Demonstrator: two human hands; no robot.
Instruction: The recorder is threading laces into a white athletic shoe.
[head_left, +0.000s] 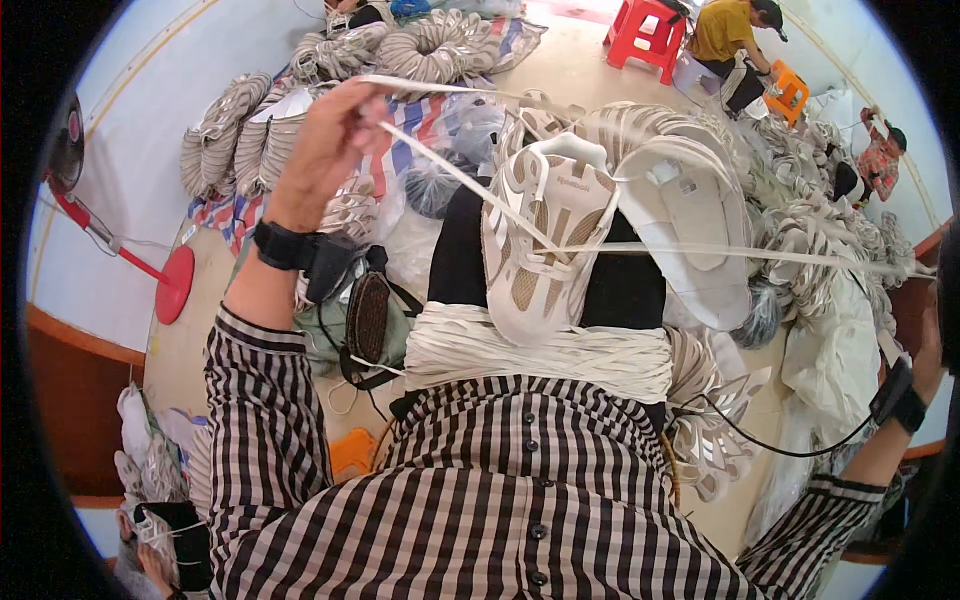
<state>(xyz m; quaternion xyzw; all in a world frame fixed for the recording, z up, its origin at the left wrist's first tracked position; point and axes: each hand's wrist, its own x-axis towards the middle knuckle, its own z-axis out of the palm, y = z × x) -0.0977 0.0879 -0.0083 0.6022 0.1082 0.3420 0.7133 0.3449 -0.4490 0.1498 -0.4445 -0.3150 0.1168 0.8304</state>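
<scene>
A beige and white shoe upper (546,250) rests across my thighs, toe toward me. A pale flat shoelace (450,170) threads through it low on its front and stretches out to both sides. My left hand (340,150), raised at the upper left, is closed on that shoelace, blurred by motion. Far out at the right rim, my right hand (930,340) is partly cut off; the taut other length of lace runs to it. A bundle of white laces (540,350) lies over my lap. White shoe uppers (690,230) overlap just right of the threaded one.
Coiled bundles of shoe uppers (440,48) lie on striped sheeting beyond. More heaps (820,235) line the right side. A red-based fan (175,285) stands left, a green bag (335,330) beside my left knee. A red stool (645,40) and other seated people (730,45) are farther off.
</scene>
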